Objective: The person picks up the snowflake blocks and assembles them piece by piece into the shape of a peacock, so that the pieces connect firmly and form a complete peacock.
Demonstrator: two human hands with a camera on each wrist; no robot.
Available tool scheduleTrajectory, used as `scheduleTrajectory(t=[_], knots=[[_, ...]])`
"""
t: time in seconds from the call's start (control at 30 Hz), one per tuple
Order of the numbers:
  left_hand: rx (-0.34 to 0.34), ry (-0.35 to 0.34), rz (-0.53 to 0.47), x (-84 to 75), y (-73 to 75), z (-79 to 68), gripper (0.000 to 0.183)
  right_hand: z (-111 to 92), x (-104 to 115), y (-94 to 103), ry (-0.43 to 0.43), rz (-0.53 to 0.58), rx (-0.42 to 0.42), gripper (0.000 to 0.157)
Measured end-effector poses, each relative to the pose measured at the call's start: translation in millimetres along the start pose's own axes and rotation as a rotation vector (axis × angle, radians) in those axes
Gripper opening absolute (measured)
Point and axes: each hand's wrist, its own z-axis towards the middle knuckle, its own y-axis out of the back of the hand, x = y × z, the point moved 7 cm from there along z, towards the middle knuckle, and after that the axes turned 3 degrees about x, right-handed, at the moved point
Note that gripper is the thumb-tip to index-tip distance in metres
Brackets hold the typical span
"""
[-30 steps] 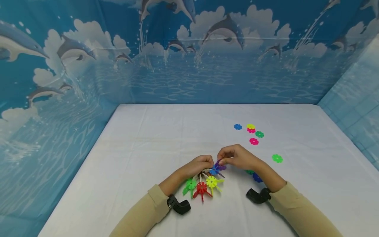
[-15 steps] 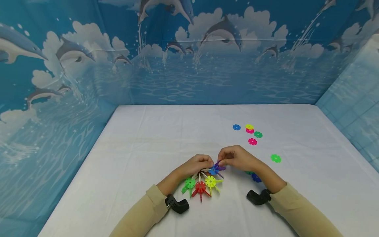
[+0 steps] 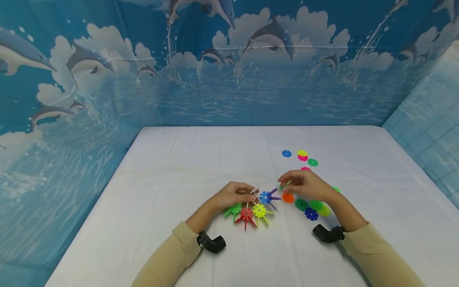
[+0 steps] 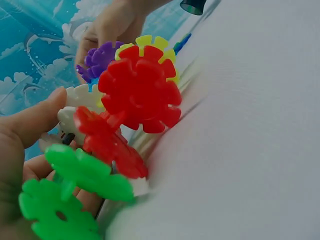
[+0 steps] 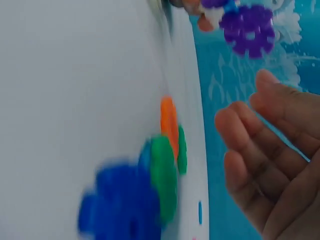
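Observation:
My left hand grips the white notched discs at the middle of a model built from interlocking plastic flower discs. Red discs, green discs, yellow discs and a blue disc fan out from there. Purple discs stick out from the blue one, on the model's right side. My right hand hovers over loose discs, apart from the model, with relaxed, slightly bent fingers and nothing in its grasp. Under its fingertips lies an orange disc, with a green disc partly hidden behind the hand.
Loose green, dark blue and yellow-green discs lie below the right hand. Farther back are a blue disc, a yellow disc overlapping a pink one, and another green one. A dolphin-print curtain borders the white table.
My right hand has let go of the purple disc and moved right, over the loose discs. The left hand has lifted slightly away from me with the model, uncovering the blue and purple discs.

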Motion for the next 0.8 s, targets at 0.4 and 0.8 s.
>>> scheduleTrajectory(t=[0.4,0.8], knots=[[0.017,-0.054,-0.122,1.5,1.0,1.9,0.033,-25,-35,12.1,-0.229,-0.146,0.093,0.027],[0.021,-0.056,-0.145,0.2,-1.6,1.6,0.035,-27,-34,9.8,-0.196,-0.111,0.111,0.024]])
